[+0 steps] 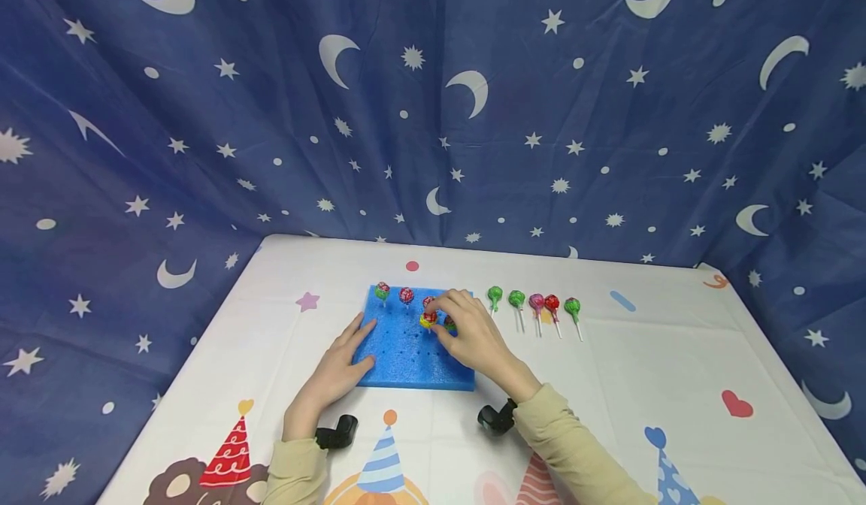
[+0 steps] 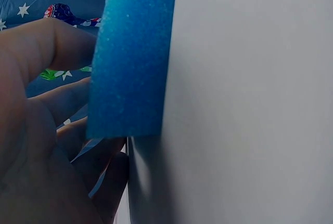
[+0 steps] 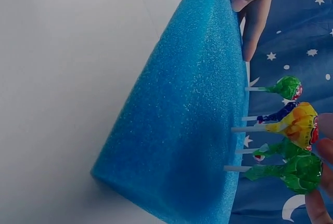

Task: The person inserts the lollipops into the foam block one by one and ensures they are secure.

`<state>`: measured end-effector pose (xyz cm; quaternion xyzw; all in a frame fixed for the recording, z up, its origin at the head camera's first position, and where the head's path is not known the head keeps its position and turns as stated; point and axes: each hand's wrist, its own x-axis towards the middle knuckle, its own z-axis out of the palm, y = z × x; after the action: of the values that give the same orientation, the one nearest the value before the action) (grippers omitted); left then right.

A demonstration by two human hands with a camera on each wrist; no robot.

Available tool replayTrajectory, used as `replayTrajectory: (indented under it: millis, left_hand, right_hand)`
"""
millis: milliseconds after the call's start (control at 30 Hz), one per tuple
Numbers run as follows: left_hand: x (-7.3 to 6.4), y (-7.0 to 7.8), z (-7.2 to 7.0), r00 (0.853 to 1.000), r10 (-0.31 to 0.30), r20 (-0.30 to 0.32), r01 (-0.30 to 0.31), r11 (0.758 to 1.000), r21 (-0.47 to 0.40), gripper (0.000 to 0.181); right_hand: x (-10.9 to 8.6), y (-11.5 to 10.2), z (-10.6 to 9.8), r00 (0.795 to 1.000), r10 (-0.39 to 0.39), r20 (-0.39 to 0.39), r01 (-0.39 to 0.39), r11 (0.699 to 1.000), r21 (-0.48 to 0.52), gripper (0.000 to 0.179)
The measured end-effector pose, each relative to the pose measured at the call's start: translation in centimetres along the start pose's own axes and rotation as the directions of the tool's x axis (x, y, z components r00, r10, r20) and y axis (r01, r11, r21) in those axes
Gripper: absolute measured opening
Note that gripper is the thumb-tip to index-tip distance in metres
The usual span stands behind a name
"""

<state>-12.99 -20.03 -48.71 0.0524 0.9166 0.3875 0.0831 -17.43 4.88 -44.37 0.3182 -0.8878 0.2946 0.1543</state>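
Observation:
A blue foam block [image 1: 413, 362] with small holes lies on the table, and several lollipops stand in its far part. Near its middle, my right hand [image 1: 470, 336] pinches the head of a yellow lollipop [image 3: 299, 125], whose stick meets the foam. A green lollipop [image 3: 302, 172] stands close by, partly behind the hand in the head view. Farther left are a red-and-green lollipop [image 1: 382, 291] and a red-topped lollipop [image 1: 406, 295]. My left hand [image 1: 336, 370] rests on the block's left edge with its fingers spread; the left wrist view shows them beside the foam [image 2: 132, 57].
Right of the block, several wrapped lollipops lie in a row on the table: green [image 1: 517, 299], pink [image 1: 537, 302] and red [image 1: 552, 303] among them. A printed white cloth [image 1: 649, 370] covers the table. Behind hangs a blue curtain [image 1: 406, 152] with moons and stars.

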Motion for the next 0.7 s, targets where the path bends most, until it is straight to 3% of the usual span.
replayTrajectory:
  millis: [700]
  left_hand:
    - [-0.1, 0.0, 0.0, 1.000, -0.002, -0.001, 0.002, 1.000, -0.004, 0.063]
  right_hand:
    - [-1.5, 1.0, -1.9, 0.999, 0.007, -0.039, -0.006, 1.000, 0.026, 0.017]
